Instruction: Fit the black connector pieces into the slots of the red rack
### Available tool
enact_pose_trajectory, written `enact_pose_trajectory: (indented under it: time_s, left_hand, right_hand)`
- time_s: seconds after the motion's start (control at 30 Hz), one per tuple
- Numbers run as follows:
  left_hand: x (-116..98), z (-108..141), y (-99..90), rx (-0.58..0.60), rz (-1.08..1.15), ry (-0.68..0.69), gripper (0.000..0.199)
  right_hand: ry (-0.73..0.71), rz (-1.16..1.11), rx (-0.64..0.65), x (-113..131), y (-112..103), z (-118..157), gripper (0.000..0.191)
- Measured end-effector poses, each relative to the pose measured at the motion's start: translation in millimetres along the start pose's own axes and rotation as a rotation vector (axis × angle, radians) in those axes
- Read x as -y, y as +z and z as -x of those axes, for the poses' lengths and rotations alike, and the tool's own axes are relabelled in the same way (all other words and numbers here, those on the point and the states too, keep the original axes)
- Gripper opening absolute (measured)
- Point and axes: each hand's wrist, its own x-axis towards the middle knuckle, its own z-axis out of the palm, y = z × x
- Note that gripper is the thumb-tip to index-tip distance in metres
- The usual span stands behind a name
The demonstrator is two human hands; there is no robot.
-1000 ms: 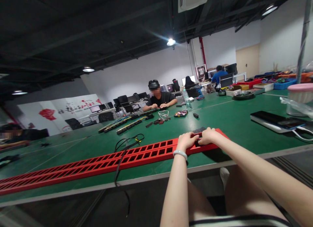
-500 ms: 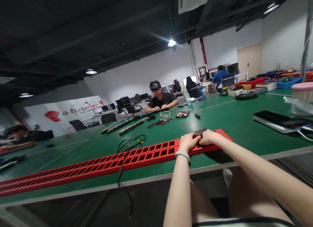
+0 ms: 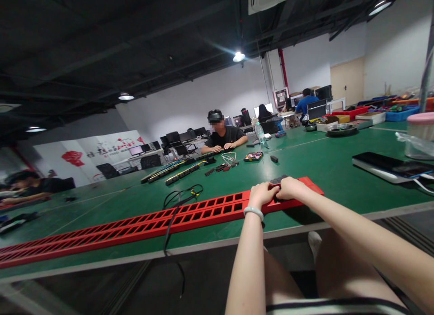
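Note:
A long red slotted frame (image 3: 210, 210) runs along the near edge of the green table. My left hand (image 3: 261, 194), with a pale bangle at the wrist, rests over its right part, fingers curled inward. Close beside it my right hand (image 3: 290, 189) is closed too, its fingertips nearly meeting the left ones. Something small and dark shows between the fingertips, too hidden to name. Just behind the hands lies a dark grey piece (image 3: 278, 180), partly covered by them. The red slots under my hands are mostly hidden.
A black cable (image 3: 167, 233) crosses the red frame and hangs over the table edge. Beyond lie dark strips with wires (image 3: 186, 174), a small black block (image 3: 274, 159) and a bottle (image 3: 260, 133). A phone (image 3: 389, 164) lies at right. A co-worker (image 3: 224, 136) sits opposite.
My hands stay at nearly the same place on the red frame, with hardly any finger movement. The view has shifted very slightly.

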Motion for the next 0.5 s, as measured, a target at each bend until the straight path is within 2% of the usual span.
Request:
enact_pose_trajectory:
  time_s: [0.5]
  left_hand:
    - [-2, 0, -1.0, 0.01, 0.008, -0.019, 0.045]
  right_hand:
    - [0.05, 0.016, 0.01, 13, -14, 17, 0.04]
